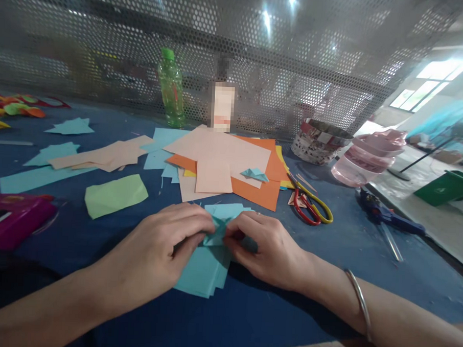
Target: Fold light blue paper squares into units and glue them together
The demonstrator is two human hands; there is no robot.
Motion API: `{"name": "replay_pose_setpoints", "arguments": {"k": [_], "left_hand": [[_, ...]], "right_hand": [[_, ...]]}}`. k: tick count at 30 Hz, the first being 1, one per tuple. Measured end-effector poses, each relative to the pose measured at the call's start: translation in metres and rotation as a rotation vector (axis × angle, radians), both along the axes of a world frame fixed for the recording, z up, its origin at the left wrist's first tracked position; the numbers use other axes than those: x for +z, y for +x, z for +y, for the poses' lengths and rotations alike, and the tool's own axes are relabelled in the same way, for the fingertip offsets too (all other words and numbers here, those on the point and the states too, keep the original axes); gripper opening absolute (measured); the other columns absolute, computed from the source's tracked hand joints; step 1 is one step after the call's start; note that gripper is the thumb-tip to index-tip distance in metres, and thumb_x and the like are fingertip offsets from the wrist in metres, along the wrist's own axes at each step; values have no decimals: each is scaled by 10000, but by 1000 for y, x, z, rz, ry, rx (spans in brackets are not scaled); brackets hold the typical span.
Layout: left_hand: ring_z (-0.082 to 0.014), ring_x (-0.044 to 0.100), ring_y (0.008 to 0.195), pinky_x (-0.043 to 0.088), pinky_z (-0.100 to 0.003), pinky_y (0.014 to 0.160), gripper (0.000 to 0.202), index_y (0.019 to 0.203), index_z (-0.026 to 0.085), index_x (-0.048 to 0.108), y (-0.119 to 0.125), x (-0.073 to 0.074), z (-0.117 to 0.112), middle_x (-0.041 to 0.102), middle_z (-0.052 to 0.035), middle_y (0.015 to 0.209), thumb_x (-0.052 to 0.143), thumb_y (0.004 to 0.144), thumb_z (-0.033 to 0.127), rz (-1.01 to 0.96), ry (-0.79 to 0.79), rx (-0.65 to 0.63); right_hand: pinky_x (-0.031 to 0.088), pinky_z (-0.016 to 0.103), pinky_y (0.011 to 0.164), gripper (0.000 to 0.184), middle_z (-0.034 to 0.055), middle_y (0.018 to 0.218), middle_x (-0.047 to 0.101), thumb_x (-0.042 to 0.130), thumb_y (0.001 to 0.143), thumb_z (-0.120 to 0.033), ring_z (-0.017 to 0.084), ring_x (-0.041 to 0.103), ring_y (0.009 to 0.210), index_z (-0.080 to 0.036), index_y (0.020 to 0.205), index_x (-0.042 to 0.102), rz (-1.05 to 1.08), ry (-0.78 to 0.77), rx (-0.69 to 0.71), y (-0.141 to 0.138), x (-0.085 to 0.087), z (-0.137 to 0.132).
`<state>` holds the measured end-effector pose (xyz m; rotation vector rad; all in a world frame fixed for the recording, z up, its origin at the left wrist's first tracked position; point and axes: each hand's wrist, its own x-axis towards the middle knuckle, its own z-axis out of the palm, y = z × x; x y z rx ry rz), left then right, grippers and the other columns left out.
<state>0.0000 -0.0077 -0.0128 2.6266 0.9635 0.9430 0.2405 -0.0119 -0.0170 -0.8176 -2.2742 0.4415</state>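
Green sheet [115,195] lay approx 10 o'clock from the L hand [170,242], which, nearly closed, pinched the blue paper [216,235] mid-worktop [259,323], over the stack [200,274]. R hand [268,249], also nearly closed, pinched its 3 o'clock side. Scissors [310,202] sat approx 2 o'clock of it. Step: prob. folding; next move prob. called for a firm crease.

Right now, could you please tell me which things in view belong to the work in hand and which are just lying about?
In hand:
small folded light-blue paper, between left hand and right hand
light-blue paper stack beneath

Apparently lying about:
red-and-yellow-handled scissors
dark-blue glue gun
green-capped plastic bottle
transparent pink plastic jug
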Motion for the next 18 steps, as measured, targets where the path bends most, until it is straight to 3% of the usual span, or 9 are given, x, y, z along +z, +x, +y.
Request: {"name": "replay_pose_setpoints", "arguments": {"k": [8, 13, 18], "left_hand": [[-213, 774, 1015, 629, -310, 902, 202, 1047, 223, 774, 0, -1, -3, 816, -31, 1098, 576, 1005, 233, 51, -8, 15], [-211, 785, 1015, 649, -306, 891, 243, 1049, 226, 800, -3, -2, -1, 820, -33, 1134, 560, 1010, 221, 74, -26, 5], [-204, 793, 1026, 655, -298, 914, 319, 1113, 235, 815, -3, 3, 0, 820, -45, 1175, 512, 1026, 185, 107, -1, -36]], "right_hand": [[460, 221, 640, 96, 1, 783, 647, 631, 932, -84, 119, 576, 677, -173, 902, 655, 8, -37, -28, -3, -5, 0], [541, 261, 745, 163, 64, 945, 713, 600, 954, -74, 161, 665, 836, -165, 1034, 709, -9, -2, 33, -1, -5, 4], [570, 267, 765, 197, 72, 969, 733, 579, 979, -58, 162, 694, 865, -171, 1015, 736, 19, 39, 60, 2, -8, 10]]}}
